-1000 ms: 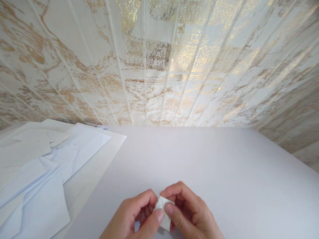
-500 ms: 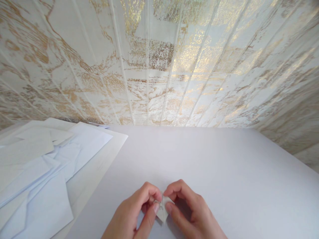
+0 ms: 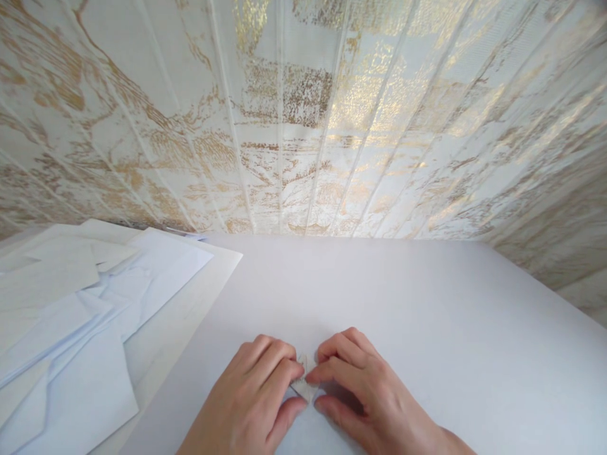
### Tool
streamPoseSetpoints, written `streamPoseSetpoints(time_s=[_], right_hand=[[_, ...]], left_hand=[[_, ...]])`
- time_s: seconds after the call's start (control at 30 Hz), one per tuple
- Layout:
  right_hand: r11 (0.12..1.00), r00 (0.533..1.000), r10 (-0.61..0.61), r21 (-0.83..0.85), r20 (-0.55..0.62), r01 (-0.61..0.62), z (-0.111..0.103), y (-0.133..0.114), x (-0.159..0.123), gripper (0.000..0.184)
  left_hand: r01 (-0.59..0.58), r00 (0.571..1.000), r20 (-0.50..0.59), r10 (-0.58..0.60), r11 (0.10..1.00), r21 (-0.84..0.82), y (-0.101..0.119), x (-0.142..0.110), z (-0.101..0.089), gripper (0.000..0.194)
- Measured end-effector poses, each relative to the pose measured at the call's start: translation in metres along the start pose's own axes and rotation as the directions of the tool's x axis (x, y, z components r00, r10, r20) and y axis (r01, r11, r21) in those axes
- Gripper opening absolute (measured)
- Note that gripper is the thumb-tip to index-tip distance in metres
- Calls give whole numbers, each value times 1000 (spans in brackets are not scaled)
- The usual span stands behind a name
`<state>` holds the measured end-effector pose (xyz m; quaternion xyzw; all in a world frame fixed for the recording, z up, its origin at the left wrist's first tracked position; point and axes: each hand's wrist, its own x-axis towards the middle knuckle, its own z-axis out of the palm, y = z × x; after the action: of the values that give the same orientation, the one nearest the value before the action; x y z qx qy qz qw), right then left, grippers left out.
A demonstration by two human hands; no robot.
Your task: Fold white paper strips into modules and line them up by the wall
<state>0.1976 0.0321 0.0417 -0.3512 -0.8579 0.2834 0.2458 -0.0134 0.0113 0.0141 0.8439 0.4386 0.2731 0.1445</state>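
Okay so the left hand [image 3: 251,387] and right hand [image 3: 372,382] had just rolled knuckles-up, both pinching the little folded paper [image 3: 306,391], apparently now pressing more than turning.

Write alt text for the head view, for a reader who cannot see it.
The left hand and right hand bring their fingers together on a small folded paper over a pale surface. Overlapping white papers lie heaped at left; a gold-patterned backdrop rises behind.
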Motion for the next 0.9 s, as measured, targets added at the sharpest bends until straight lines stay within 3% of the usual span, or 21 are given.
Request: streamPoseSetpoints(time_s=[0.17,0.3,0.43,0.6,0.9], right_hand=[[999,1000,8,-45,-28,-9,2,0,2,14],[999,997,50,-15,-56,-51,3,1,5,12],[988,987,142,-50,-76,-146,5,3,9,16],[963,979,200,-176,-43,-204,11,1,14,19],[970,976,216,-111,-17,-217,9,-2,14,25]], left_hand=[[-59,997,-43,59,998,10,-2,2,2,11],[-72,997,-36,75,995,66,-1,7,-2,19],[21,1000,18,-22,998,64,1,10,-5,15],[163,987,3,-163,985,49,2,11,1,14],[183,983,6,-184,982,48,4,15,4,16]])
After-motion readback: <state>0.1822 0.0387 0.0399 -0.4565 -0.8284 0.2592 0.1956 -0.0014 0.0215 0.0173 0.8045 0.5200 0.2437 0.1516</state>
